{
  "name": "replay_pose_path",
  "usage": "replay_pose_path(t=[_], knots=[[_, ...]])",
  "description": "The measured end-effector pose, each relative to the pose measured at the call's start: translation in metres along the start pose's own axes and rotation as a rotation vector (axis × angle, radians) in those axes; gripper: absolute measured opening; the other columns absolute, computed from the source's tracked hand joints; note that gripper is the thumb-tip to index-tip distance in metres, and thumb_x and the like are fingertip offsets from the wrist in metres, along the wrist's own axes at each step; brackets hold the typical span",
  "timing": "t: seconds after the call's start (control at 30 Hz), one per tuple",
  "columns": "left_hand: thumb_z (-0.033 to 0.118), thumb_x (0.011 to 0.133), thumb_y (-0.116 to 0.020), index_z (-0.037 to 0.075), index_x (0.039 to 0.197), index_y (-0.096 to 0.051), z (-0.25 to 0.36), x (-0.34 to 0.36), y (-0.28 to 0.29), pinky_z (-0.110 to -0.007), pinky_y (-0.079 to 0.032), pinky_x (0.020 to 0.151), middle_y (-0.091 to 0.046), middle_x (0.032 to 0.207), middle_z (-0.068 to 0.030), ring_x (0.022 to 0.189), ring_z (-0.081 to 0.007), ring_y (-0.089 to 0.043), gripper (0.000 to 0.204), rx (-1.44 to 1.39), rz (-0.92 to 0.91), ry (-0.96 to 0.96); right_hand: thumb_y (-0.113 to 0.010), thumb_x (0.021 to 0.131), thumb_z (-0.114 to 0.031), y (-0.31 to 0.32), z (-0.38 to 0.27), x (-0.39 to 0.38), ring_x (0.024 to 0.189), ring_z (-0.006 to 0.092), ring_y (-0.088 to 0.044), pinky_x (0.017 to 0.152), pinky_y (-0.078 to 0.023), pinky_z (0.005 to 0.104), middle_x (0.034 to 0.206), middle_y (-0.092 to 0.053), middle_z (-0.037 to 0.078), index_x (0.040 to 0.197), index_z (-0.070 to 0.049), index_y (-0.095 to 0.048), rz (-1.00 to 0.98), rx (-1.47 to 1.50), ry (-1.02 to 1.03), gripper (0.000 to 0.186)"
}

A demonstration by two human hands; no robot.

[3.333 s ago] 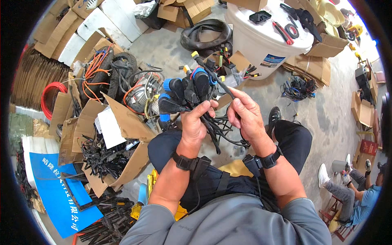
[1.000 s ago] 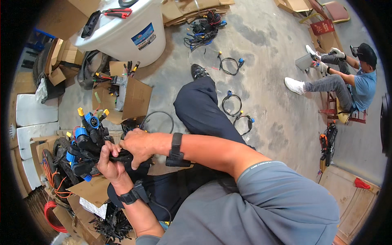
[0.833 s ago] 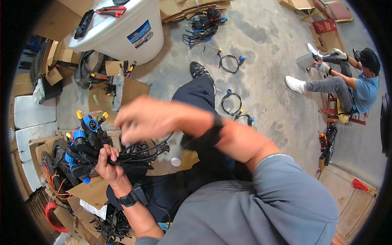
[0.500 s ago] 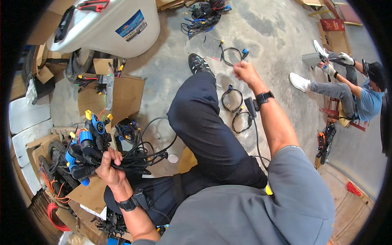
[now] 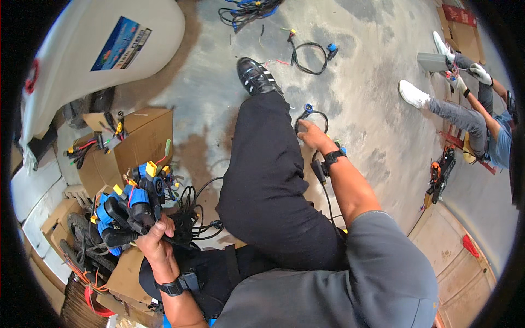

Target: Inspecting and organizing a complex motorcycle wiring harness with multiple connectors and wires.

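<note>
My left hand [image 5: 157,236] is closed around a bundle of black cables with blue-and-black round connectors [image 5: 136,199] and yellow plugs. The cable tails trail from it toward my bent leg. My right hand [image 5: 313,135] reaches down over a small coil of black cable [image 5: 327,121] with a blue round end [image 5: 308,108]. Its fingers are partly apart at the coil's near left side; whether they touch it is unclear. Next to the right wrist is a black box-shaped plug [image 5: 318,170] on a cord. Another cable coil, mostly behind the wrist, shows its blue end [image 5: 343,150].
A looped cable [image 5: 310,71] lies farther off, and a cable heap [image 5: 249,12] beyond it. At left stand a white tub [image 5: 142,33] and a cardboard box [image 5: 139,145] with cable ends. A gloved co-worker [image 5: 499,143] sits at right, working on a grey box [image 5: 432,62].
My right hand has moved nearer, from beside the farther looped cable to the closer coil. The view has shifted forward. My left hand still holds the cable bundle.
</note>
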State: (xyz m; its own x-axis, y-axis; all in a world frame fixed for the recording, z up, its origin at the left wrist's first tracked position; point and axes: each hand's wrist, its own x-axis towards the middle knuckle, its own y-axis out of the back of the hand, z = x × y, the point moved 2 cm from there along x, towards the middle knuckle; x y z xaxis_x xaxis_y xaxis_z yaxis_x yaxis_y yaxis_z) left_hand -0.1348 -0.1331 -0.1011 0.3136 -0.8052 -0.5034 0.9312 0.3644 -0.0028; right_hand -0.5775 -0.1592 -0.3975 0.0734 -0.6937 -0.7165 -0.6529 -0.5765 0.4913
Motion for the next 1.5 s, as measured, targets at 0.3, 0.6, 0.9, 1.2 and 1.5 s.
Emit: replay_pose_path(t=[0.3,0.6,0.9,1.2,1.5], knots=[[0.021,0.074,-0.076,-0.005,0.105,-0.05,-0.007,0.021,-0.011,-0.031,-0.041,0.05,-0.052,0.062,-0.0061,0.048,-0.0153,-0.048,0.047,0.107,-0.069,0.083,-0.057,0.086,-0.006,0.034,0.007,0.02,0.095,0.016,-0.063,0.078,-0.05,0.0276,0.113,-0.065,0.009,0.124,-0.004,-0.058,0.036,0.687,-0.102,0.038],[0.017,0.073,-0.073,-0.004,0.095,-0.054,-0.011,0.024,-0.02,-0.029,-0.042,0.051,-0.053,0.064,-0.0066,0.05,-0.0157,-0.05,0.036,0.151,-0.051,0.103,-0.061,0.083,-0.01,0.067,0.081,-0.04,0.078,0.018,-0.063,0.067,-0.05,0.0294,0.091,-0.068,0.009,0.114,-0.002,-0.063,0.061,0.431,-0.47,0.032],[0.013,0.074,-0.071,-0.005,0.09,-0.056,-0.023,0.025,-0.027,-0.029,-0.042,0.049,-0.052,0.058,-0.0073,0.048,-0.0175,-0.05,0.029,0.184,-0.063,0.144,-0.067,0.079,-0.016,-0.032,0.099,-0.062,0.099,0.0326,-0.061,0.086,-0.048,0.0369,0.103,-0.065,0.02,0.119,-0.008,-0.06,0.055,0.315,-0.252,0.042],[0.006,0.069,-0.073,-0.008,0.105,-0.05,-0.012,0.009,-0.018,-0.031,-0.045,0.047,-0.055,0.063,-0.0099,0.048,-0.0188,-0.051,0.045,0.061,-0.061,0.023,-0.069,0.079,-0.006,0.087,0.025,-0.07,0.065,0.0115,-0.059,0.057,-0.048,0.0245,0.078,-0.06,0.003,0.085,-0.007,-0.055,0.493,1.101,-0.252,0.016],[0.005,0.074,-0.069,-0.009,0.085,-0.059,0.006,-0.039,0.016,-0.031,-0.044,0.049,-0.057,0.063,-0.0094,0.05,-0.018,-0.052,0.02,-0.179,0.0,-0.105,-0.061,0.084,0.001,0.187,-0.206,-0.107,0.082,0.0175,-0.069,0.064,-0.055,0.0268,0.081,-0.063,0.002,0.089,-0.008,-0.054,0.351,1.059,0.453,0.012]])
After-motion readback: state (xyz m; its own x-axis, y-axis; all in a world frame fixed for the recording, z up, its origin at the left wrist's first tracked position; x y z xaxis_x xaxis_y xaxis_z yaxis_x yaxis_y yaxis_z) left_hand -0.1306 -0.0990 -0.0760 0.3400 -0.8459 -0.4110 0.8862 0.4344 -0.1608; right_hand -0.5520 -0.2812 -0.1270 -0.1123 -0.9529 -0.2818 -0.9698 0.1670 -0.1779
